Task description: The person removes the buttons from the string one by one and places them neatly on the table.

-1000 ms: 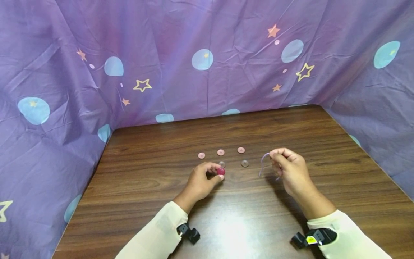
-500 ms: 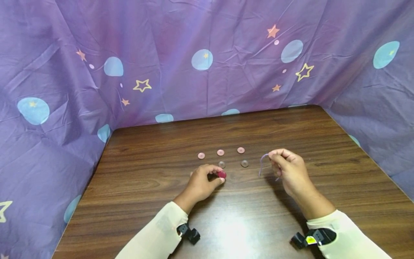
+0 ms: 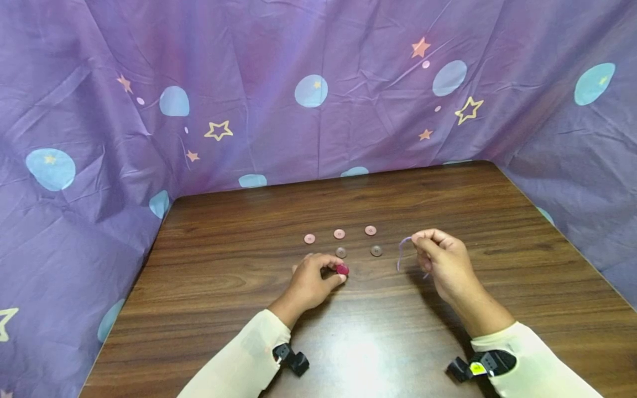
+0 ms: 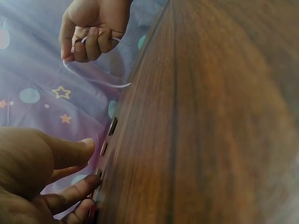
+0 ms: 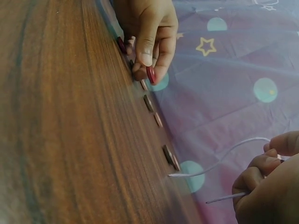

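My left hand [image 3: 309,281] pinches a dark red button [image 3: 343,269] between thumb and fingertips, close over the table. The right wrist view shows this red button [image 5: 151,74] standing on edge at the thumb tip. Behind the hand lie two brownish buttons [image 3: 340,252] and three pink buttons [image 3: 339,234]. Another dark red button [image 5: 121,45] lies on the table beyond the left hand, hidden from the head view. My right hand [image 3: 445,260] pinches a thin lilac cord [image 3: 400,251]. One end hangs from the fingertips; the other end [image 5: 219,198] pokes out below the curled fingers.
The dark wood-grain table [image 3: 224,232] has a bright glare patch near its front. A purple curtain [image 3: 259,83] with stars and blue spots surrounds its back and sides. Each sleeved wrist wears a black camera [image 3: 298,362].
The left hand has brought the red button slightly nearer and to the right, baring the brownish button behind it. The right hand and cord have shifted very slightly left.
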A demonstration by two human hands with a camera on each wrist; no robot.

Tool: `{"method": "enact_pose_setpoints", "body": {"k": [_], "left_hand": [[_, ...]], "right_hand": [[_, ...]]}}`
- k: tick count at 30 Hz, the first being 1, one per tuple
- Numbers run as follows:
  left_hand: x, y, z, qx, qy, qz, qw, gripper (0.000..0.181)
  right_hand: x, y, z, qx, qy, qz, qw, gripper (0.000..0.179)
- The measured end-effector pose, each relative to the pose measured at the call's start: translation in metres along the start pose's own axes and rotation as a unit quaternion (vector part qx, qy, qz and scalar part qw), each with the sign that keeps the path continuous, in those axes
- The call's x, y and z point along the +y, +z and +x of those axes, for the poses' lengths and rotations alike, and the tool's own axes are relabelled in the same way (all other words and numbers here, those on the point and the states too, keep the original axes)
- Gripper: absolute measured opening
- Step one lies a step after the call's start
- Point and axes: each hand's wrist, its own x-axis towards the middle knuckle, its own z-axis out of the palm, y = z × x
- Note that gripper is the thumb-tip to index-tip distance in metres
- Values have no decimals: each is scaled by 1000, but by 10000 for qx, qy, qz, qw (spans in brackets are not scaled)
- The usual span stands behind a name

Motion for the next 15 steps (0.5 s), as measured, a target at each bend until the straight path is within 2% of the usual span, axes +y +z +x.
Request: {"method": "enact_pose_setpoints", "body": {"k": [7, 15], "left_hand": [[1, 1, 0, -41, -49, 34, 10000, 25], [5, 2, -1, -204, -63, 473, 9987, 25]], "right_hand": [[1, 0, 0, -44, 45, -61, 10000, 31], [3, -1, 1, -98, 64, -88, 9999, 31]]}}
